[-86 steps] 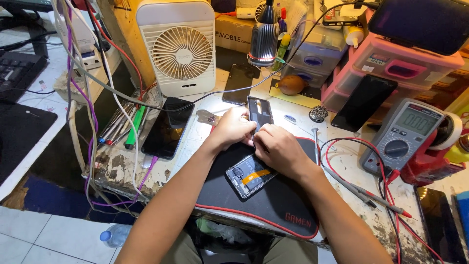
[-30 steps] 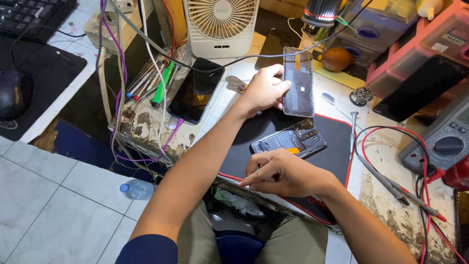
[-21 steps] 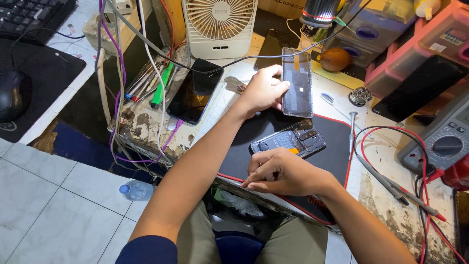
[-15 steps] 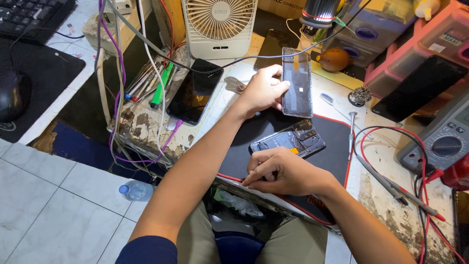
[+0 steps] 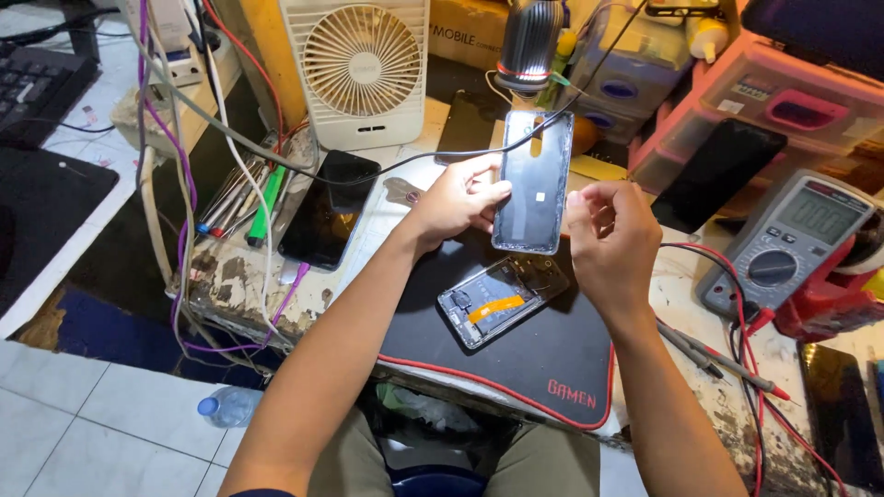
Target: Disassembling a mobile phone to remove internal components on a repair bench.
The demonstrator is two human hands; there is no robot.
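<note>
My left hand [image 5: 456, 198] holds a grey phone back cover [image 5: 534, 179] upright above the bench, gripping its left edge. Just to the right of the cover, my right hand [image 5: 612, 235] is raised with its fingers curled at the cover's right edge; whether it grips the cover is unclear. Below both hands an opened phone [image 5: 502, 299], with an orange strip showing inside, lies face down on a black mat [image 5: 543, 368] with red trim.
A black phone [image 5: 327, 207] lies left of the mat beside a green pen and loose cables. A white fan [image 5: 359, 69] and a lamp [image 5: 529, 41] stand at the back. A multimeter [image 5: 787, 244] with red probes sits at the right, near pink boxes.
My right hand has come up from the mat's near edge to the cover's right side. My left hand has lifted the cover and brought it nearer. The view has tilted and shifted.
</note>
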